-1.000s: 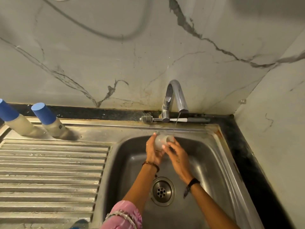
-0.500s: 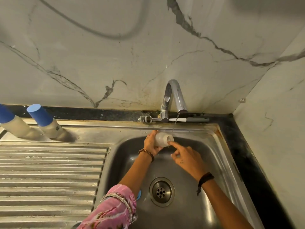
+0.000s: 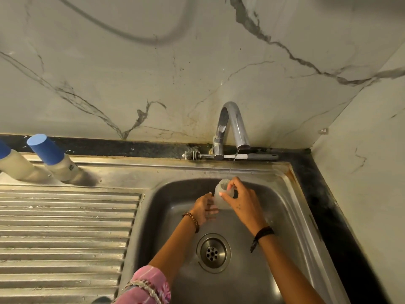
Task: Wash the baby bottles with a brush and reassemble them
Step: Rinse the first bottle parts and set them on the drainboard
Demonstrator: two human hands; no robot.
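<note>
Head view: the step in hand appears to be rinsing. At centre frame, over the far side of the sink (image 3: 291,194), an uncapped bottle (image 3: 219,199) is held with its open mouth turned up and back, just below the thin stream that falls from the tap (image 3: 232,126).

Hand state:
- Right hand (image 3: 243,201): pinches the rim of the bottle, thumb at the near edge of the mouth, fingers curled over the far edge.
- Left hand (image 3: 205,208): touches the lower body of the bottle from the left. Whether its fingers wrap the body or only steady it cannot be told.

Bottle appearance: translucent, whitish, short-bodied, wide-mouthed, no cap and no teat fitted. Wetness inside cannot be read at this size.

Other items:
- Brush (image 3: 228,155): lies along the ledge behind the sink, bristle head to the left of the tap base, grey handle to the right. Neither hand touches it.
- Two capped bottles (image 3: 52,159): stand with blue caps on at the upper left of the frame, at the back of the ribbed drainboard (image 3: 65,227), well apart from the sink.

Next move, as judged: if brushing remains to be done, one hand must release and reach back to the ledge while the other keeps the bottle upright. If rinsing is complete, the bottle needs emptying over the drain (image 3: 213,252) before refitting its parts.
</note>
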